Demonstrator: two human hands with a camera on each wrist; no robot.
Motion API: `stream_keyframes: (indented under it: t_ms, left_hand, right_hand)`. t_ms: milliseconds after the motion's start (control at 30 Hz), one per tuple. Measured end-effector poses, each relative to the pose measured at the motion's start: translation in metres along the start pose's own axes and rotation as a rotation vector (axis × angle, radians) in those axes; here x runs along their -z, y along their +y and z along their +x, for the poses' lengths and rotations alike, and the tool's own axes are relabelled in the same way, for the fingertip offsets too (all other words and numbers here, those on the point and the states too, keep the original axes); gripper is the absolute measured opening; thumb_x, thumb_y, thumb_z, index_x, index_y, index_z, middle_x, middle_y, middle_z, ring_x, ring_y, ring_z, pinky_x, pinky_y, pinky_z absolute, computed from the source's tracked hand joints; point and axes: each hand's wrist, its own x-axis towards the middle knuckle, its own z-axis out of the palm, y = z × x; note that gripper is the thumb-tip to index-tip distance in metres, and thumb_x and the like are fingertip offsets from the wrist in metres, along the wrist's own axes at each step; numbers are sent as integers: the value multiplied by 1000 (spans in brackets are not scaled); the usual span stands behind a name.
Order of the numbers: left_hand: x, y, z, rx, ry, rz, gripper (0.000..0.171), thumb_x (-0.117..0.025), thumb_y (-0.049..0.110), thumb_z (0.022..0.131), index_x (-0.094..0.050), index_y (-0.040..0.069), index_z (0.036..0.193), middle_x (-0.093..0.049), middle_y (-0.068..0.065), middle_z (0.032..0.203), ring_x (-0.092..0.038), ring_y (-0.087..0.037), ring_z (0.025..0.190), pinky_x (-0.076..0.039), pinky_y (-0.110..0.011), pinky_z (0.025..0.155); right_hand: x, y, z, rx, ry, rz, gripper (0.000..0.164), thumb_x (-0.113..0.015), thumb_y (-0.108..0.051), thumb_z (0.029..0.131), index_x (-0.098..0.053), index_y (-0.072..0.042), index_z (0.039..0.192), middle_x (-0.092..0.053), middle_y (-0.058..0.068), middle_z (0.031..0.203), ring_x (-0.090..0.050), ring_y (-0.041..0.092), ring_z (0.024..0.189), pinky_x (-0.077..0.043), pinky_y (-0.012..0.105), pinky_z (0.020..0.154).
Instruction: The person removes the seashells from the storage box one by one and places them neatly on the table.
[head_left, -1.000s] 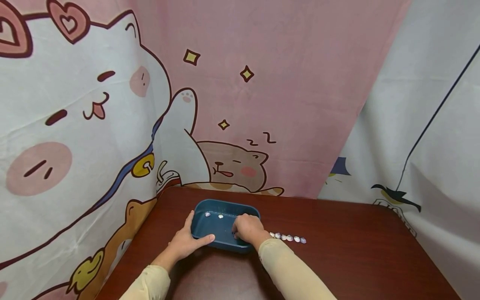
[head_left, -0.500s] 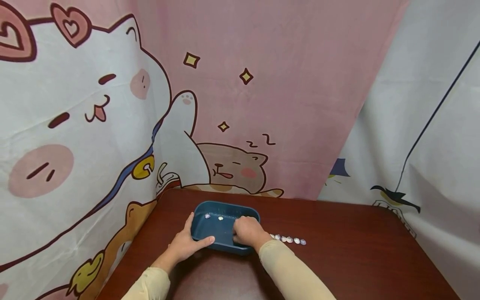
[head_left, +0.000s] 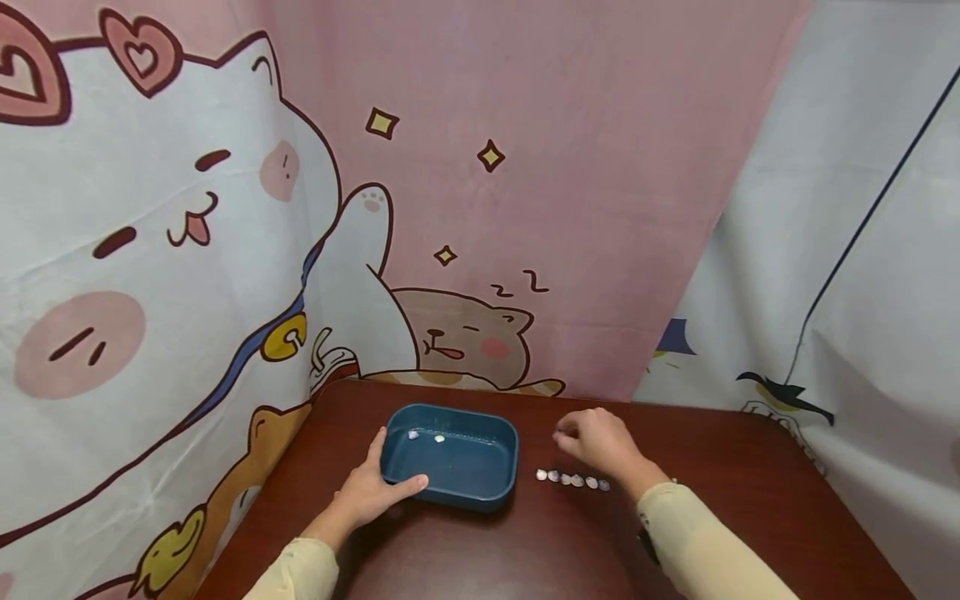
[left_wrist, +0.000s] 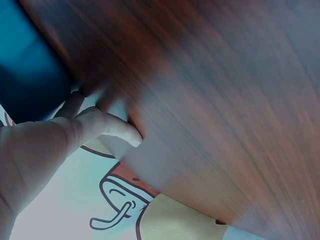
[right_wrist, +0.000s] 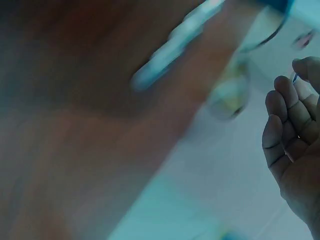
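Note:
A dark blue rectangular box [head_left: 450, 497] stands on the table in the head view, with a purplish shell [head_left: 413, 435] and a white shell [head_left: 439, 438] inside. My left hand [head_left: 367, 492] rests against its near left corner, thumb along the front wall and straight fingers at the left side. Beyond the far side of a row of several small shells [head_left: 577, 481], my right hand [head_left: 603, 442] is raised, pinching a small purplish shell [head_left: 558, 433] between thumb and fingertips. In the right wrist view only a sliver of the pinched shell [right_wrist: 294, 77] shows; the row is blurred there.
The reddish-brown table [head_left: 720, 500] extends around the box and the row. A cartoon-printed cloth [head_left: 562, 208] hangs behind the table and along its sides.
My right hand has come out of the box and moved right, over beyond the shell row, with a shell pinched in it. My left hand has stayed at the box corner.

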Motion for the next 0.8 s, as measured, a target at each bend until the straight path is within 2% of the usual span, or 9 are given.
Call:
stream_keyframes:
  t_ms: [133, 233, 367, 500, 633, 800]
  left_hand:
    - [2, -1, 0, -7, 0, 20, 131, -77, 76, 82, -6, 15, 173, -43, -36, 162, -53, -59, 139, -32, -90, 107]
    - [5, -1, 0, -17, 1, 18, 130, -77, 75, 83, -5, 15, 173, -43, -37, 161, -54, -58, 138, -39, -84, 106]
    - [6, -2, -1, -17, -9, 4, 130, -78, 74, 83, -5, 13, 172, -42, -38, 161, -54, -58, 138, -46, -77, 106]
    - [2, -3, 0, -13, -14, 4, 130, -78, 73, 83, -5, 13, 172, -44, -39, 160, -56, -56, 136, -48, -74, 107]
    - [-2, -2, 2, -20, -12, 5, 129, -78, 72, 84, -5, 13, 172, -45, -39, 158, -58, -54, 135, -49, -72, 107]
    - [-3, 0, 3, -11, -16, -2, 129, -79, 71, 84, -5, 14, 172, -44, -38, 160, -57, -54, 137, -48, -72, 108]
  right_hand:
    - [8, 60, -41, -141, -76, -63, 13, -83, -25, 92, -84, -13, 97, -81, -2, 92, -74, 14, 80, -63, 42, 73]
    - [3, 82, -63, -178, -141, -71, 12, -85, -24, 91, -84, -13, 96, -81, -1, 93, -75, 17, 82, -62, 44, 74]
    - [-8, 90, -76, -183, -176, -33, 10, -85, -24, 90, -84, -15, 95, -81, -3, 93, -75, 16, 83, -62, 44, 74]
    - [-17, 90, -81, -168, -168, -5, 8, -86, -25, 90, -85, -18, 94, -81, -4, 95, -75, 15, 85, -61, 42, 73]
    - [-20, 91, -84, -127, -138, -1, 7, -87, -24, 89, -85, -19, 93, -82, -4, 95, -76, 17, 88, -62, 42, 76]
    - [-19, 94, -85, -86, -149, 18, 10, -86, -25, 90, -85, -18, 96, -82, -6, 95, -78, 18, 91, -62, 41, 78]
